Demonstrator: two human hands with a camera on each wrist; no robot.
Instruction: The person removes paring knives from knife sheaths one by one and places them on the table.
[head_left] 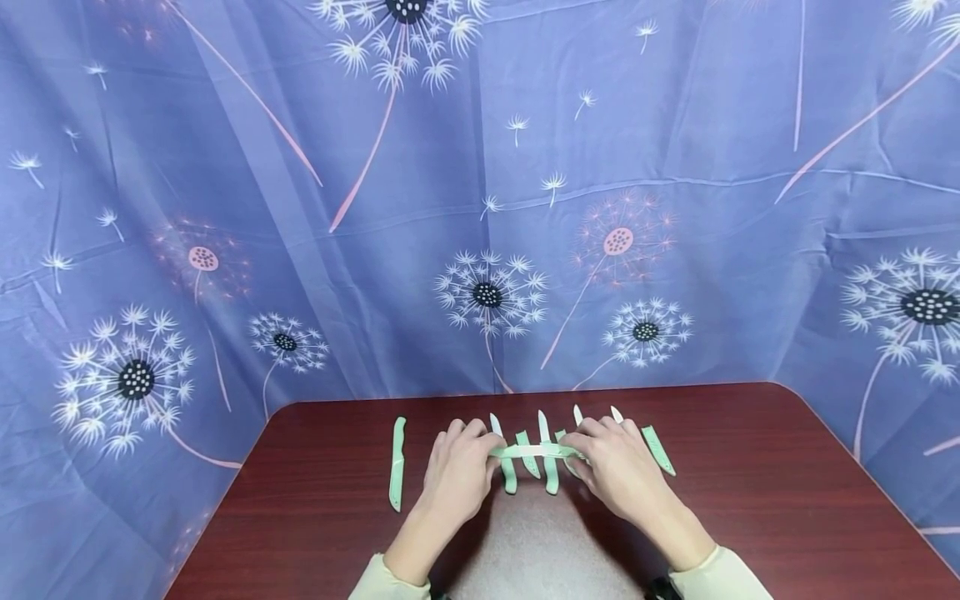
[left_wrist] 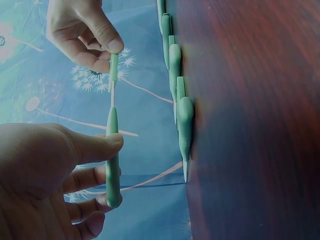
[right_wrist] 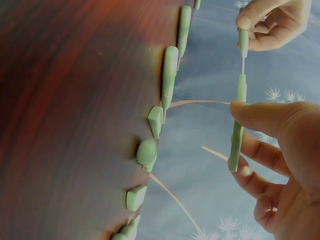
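My left hand pinches the green handle of a small knife between thumb and fingers. Opposite it, my right hand pinches a green sheath. The knife lies level between both hands, its tip end inside the sheath and a short stretch of pale blade showing between handle and sheath. Both hands are raised over the table, in front of a row of bare green-handled knives and loose green sheaths. In the head view the right hand hides part of that row.
Left of the hands, a green knife in its sheath lies on the dark red table. Another loose sheath rests right of the right hand. Behind the table's back edge hangs a blue dandelion-print cloth.
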